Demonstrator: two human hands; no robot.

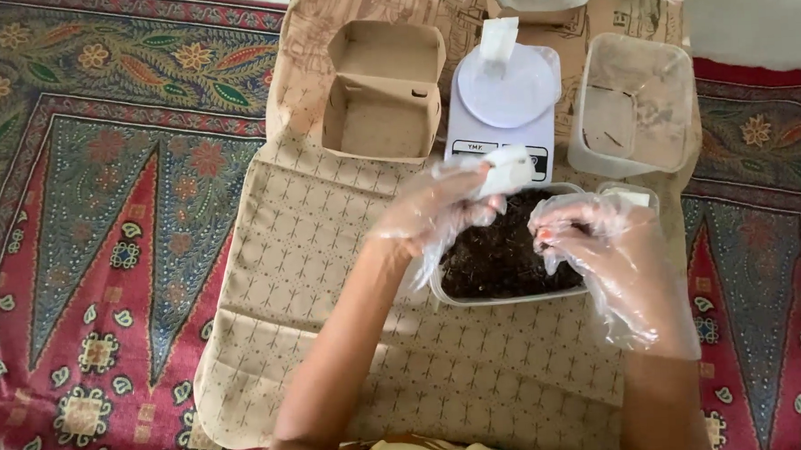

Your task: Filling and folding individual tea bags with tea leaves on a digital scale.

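A small white packet [506,170] sits pinched in the fingers of the left hand [436,213], held just above the far rim of a clear tub of dark crumbly material [501,261]. The tub lies directly under and between both hands — the left over its left end, the right hand [604,252] over its right end. The right hand, fingers curled in a loose pinch, dips into the dark material; whether it grips any of it cannot be told. Both hands wear loose clear plastic gloves.

Just beyond the tub stands a white kitchen scale [503,103] with a second small white packet [498,42] on its round plate. To the scale's left lies an open cardboard box [381,91]; to its right, a clear plastic container [634,102]. Everything rests on a beige patterned cloth [304,283] spread over a red patterned carpet [86,230].
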